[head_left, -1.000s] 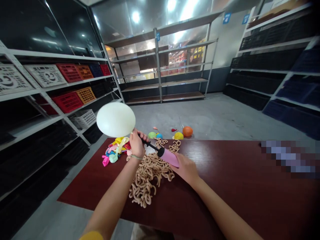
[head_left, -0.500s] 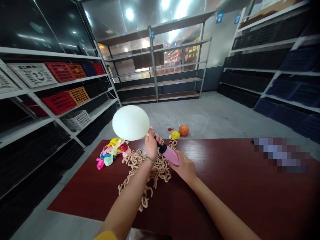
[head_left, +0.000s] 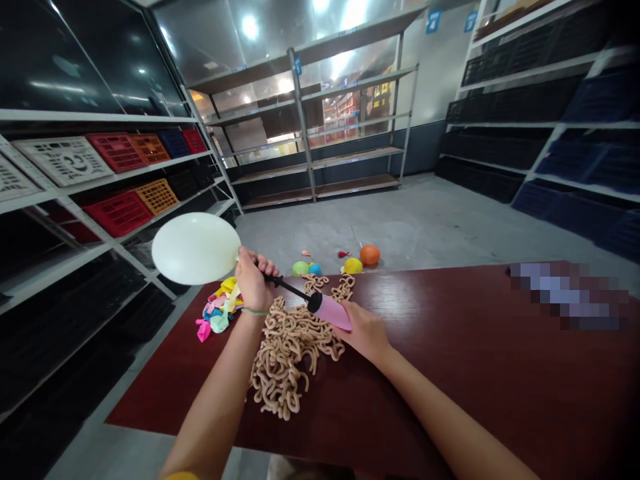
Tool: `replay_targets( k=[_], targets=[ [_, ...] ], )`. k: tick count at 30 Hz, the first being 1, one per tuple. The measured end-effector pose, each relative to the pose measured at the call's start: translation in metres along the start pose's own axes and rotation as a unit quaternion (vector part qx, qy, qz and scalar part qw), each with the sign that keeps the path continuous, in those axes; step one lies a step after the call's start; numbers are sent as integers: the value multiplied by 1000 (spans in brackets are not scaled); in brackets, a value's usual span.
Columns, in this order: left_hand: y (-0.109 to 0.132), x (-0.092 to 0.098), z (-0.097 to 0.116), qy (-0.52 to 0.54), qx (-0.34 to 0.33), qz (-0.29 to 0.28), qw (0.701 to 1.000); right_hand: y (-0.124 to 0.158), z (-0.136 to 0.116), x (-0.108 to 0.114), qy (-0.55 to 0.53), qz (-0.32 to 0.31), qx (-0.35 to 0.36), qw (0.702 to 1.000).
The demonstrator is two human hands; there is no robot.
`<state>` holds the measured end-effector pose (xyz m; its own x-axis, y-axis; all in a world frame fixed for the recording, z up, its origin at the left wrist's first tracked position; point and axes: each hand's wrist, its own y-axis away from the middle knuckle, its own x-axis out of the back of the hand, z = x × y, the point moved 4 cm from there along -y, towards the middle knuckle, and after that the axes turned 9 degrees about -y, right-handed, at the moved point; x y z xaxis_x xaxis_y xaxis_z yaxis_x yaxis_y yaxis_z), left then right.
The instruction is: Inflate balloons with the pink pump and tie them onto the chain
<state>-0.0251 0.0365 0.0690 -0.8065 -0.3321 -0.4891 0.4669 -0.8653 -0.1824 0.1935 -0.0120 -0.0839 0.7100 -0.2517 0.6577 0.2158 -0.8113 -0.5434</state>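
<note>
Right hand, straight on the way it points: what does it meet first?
Likely the left hand, at the other end of the hand pump that the right hand grips by its pink barrel. Depth along that line is unclear from one view.

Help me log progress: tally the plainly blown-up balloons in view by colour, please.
White balloon: 1
Green balloon: 1
Blue balloon: 1
Yellow balloon: 1
Orange balloon: 1
Total: 5, leaving out the small red piece and pink piece beyond the table, which look limp.
</note>
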Motion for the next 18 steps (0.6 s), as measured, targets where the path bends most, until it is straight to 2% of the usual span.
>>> replay_targets(
  k=[2, 6, 8, 10, 12, 14, 18],
  targets=[
    [5, -13, -13, 5, 3, -23, 1000, 0, 4, 1, -7, 14, -15, 1000],
    [28, -41, -60, -34, 43, -112, 992, 0, 13, 4, -26, 42, -48, 998],
    [38, -45, -80, -44, 60, -130, 989, 0, 16, 5, -16, 48, -60, 997],
    [42, -37, -90, -35, 71, -114, 990, 0, 15, 4, 4, 40, -54, 998],
    [39, -22, -88, -28, 85, -81, 993, 0, 10, 3, 16, 19, -35, 999],
    [31, -6, -76, -25, 95, -49, 994, 0, 4, 1, 16, -2, -17, 1000],
    [7, 16, -30, -19, 66, -18, 997, 1, -2, -1, -5, -23, -1, 1000]
  ],
)
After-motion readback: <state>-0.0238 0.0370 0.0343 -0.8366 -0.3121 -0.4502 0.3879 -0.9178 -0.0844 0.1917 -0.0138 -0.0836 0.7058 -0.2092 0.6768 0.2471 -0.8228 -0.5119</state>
